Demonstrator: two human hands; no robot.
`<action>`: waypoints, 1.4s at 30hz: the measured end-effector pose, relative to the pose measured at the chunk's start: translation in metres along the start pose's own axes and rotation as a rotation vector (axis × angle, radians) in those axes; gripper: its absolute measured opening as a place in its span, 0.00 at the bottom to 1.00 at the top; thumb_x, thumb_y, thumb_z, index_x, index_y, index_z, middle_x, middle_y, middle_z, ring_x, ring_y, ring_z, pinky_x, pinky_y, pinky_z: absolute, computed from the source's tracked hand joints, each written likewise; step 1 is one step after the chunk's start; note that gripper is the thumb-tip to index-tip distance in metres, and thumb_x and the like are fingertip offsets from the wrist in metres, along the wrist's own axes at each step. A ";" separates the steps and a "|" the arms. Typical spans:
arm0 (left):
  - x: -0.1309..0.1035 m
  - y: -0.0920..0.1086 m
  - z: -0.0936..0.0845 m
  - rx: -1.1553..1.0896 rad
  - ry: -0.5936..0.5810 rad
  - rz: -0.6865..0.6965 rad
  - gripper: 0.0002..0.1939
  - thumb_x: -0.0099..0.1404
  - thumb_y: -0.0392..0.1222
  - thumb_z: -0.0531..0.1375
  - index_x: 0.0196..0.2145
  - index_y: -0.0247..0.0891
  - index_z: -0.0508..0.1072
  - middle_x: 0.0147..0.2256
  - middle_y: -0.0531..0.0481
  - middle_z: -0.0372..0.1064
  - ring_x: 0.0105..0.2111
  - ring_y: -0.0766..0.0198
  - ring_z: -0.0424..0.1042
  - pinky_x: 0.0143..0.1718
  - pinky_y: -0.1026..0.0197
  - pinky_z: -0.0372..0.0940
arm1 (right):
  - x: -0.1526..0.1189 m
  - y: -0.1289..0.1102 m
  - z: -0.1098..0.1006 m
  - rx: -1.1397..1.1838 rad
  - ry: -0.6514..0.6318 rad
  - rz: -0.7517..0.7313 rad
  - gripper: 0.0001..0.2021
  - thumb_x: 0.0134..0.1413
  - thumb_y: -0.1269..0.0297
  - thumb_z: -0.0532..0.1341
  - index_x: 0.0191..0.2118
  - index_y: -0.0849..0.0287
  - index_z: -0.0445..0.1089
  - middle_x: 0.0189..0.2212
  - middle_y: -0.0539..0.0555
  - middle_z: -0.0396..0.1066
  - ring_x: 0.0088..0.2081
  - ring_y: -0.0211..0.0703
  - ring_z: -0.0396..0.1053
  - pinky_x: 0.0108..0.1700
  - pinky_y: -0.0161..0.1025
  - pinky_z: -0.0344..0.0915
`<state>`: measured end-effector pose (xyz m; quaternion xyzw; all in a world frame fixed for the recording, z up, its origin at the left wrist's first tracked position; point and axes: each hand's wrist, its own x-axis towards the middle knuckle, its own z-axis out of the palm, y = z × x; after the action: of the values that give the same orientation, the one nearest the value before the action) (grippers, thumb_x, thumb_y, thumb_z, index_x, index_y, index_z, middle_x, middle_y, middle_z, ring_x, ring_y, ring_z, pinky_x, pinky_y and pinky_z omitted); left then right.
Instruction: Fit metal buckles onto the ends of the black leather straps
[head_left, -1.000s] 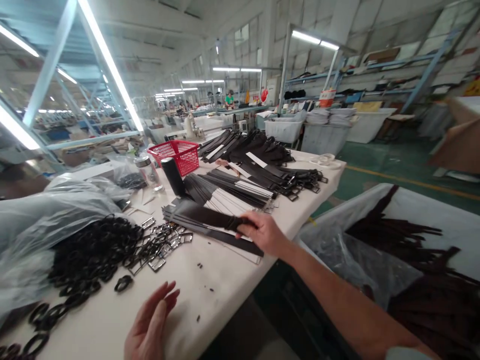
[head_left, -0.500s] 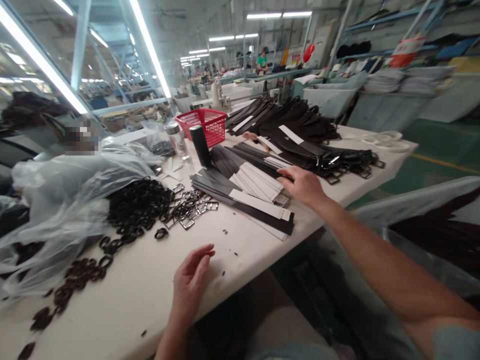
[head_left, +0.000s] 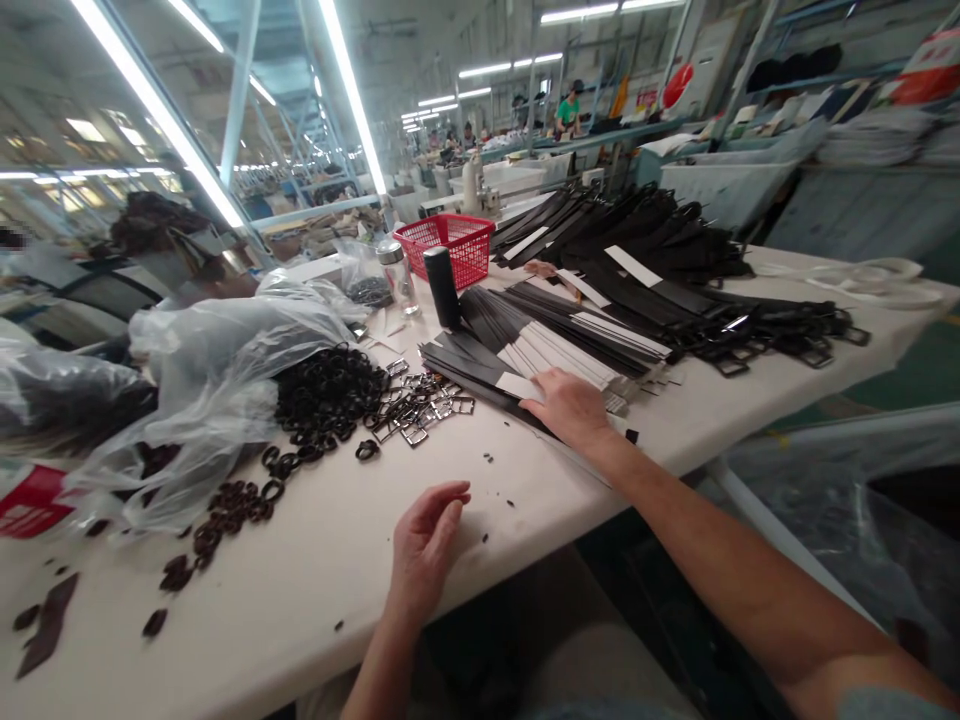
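Landmark: the dark, upright cylinder [head_left: 441, 288] standing on the cream-white covered table [head_left: 315, 600].

A second ago our right hand [head_left: 574, 408] had a dark strap lifted over the strips; half a second ago it was at the pale ends of the fan of thin dark strips with white ends [head_left: 551, 352], right of the cylinder. Now no lifted strap shows, and the hand is down on the near stack of flat, dark grey strips [head_left: 466, 362], on our side of the cylinder and running off to its right. We take this to mean the strap has been let go and handling has turned to the stack.

Right fingers: bent over the stack's flat white band [head_left: 517, 386]; pinching or merely pressing, we cannot tell (the palm side is hidden). Left hand [head_left: 429, 545]: loosely curled, thumb apart from fingers, nothing in it, much nearer us than the cylinder; its pose is little altered.

Also noted: shiny rectangular metal buckles [head_left: 420, 408] to the cylinder's near left, small black rings [head_left: 330, 390] farther left of it, red openwork plastic basket [head_left: 471, 258] just behind it.
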<state>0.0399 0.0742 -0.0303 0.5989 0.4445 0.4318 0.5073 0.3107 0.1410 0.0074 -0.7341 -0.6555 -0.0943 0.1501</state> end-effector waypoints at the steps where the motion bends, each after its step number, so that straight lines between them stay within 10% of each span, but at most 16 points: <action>1: 0.000 -0.001 0.000 0.003 -0.004 0.004 0.15 0.66 0.51 0.61 0.44 0.39 0.78 0.44 0.43 0.78 0.44 0.55 0.76 0.47 0.55 0.69 | -0.002 0.000 -0.002 0.017 0.023 0.006 0.14 0.59 0.58 0.66 0.45 0.63 0.73 0.42 0.60 0.75 0.43 0.54 0.72 0.41 0.43 0.64; 9: 0.017 0.009 0.017 -0.406 -0.101 -0.250 0.28 0.62 0.55 0.65 0.56 0.39 0.71 0.53 0.38 0.73 0.45 0.55 0.77 0.46 0.57 0.70 | -0.058 -0.020 -0.045 0.081 0.333 -0.183 0.15 0.56 0.66 0.67 0.47 0.62 0.68 0.40 0.56 0.73 0.40 0.52 0.71 0.41 0.42 0.62; 15: 0.046 0.021 0.048 -0.520 -0.109 -0.380 0.44 0.59 0.56 0.67 0.65 0.35 0.56 0.49 0.34 0.74 0.36 0.60 0.79 0.34 0.63 0.71 | -0.120 -0.024 -0.050 -0.011 0.239 -0.345 0.01 0.62 0.70 0.59 0.39 0.60 0.68 0.29 0.53 0.69 0.30 0.49 0.66 0.35 0.43 0.55; 20: 0.050 0.025 0.064 -0.508 -0.108 -0.395 0.41 0.54 0.51 0.72 0.60 0.32 0.63 0.44 0.36 0.76 0.40 0.56 0.77 0.33 0.63 0.71 | -0.138 -0.017 -0.052 -0.008 0.139 -0.413 0.12 0.61 0.79 0.53 0.30 0.57 0.65 0.25 0.52 0.67 0.28 0.48 0.63 0.34 0.44 0.52; 28: 0.056 0.029 0.014 -0.416 0.116 -0.249 0.25 0.53 0.57 0.69 0.40 0.34 0.79 0.34 0.47 0.75 0.32 0.65 0.74 0.30 0.67 0.68 | -0.152 0.007 -0.055 -0.005 0.111 -0.401 0.10 0.60 0.78 0.53 0.33 0.58 0.68 0.28 0.55 0.70 0.31 0.50 0.67 0.38 0.45 0.57; 34: 0.021 0.028 -0.019 -0.439 0.224 -0.272 0.25 0.50 0.50 0.72 0.43 0.34 0.78 0.24 0.55 0.68 0.20 0.73 0.65 0.21 0.70 0.63 | -0.166 0.024 -0.047 0.285 0.028 -0.356 0.08 0.64 0.64 0.55 0.44 0.59 0.69 0.42 0.58 0.75 0.40 0.52 0.74 0.43 0.47 0.66; 42: -0.044 0.023 0.036 -0.668 0.079 -0.369 0.19 0.63 0.49 0.64 0.48 0.37 0.76 0.38 0.48 0.76 0.34 0.65 0.75 0.38 0.64 0.71 | -0.150 -0.070 -0.036 0.730 0.059 -0.301 0.20 0.59 0.57 0.66 0.54 0.60 0.68 0.51 0.61 0.74 0.52 0.55 0.71 0.55 0.52 0.68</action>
<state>0.0667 0.0214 -0.0147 0.2932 0.3989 0.4770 0.7262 0.2246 -0.0053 -0.0021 -0.5249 -0.7418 0.1029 0.4045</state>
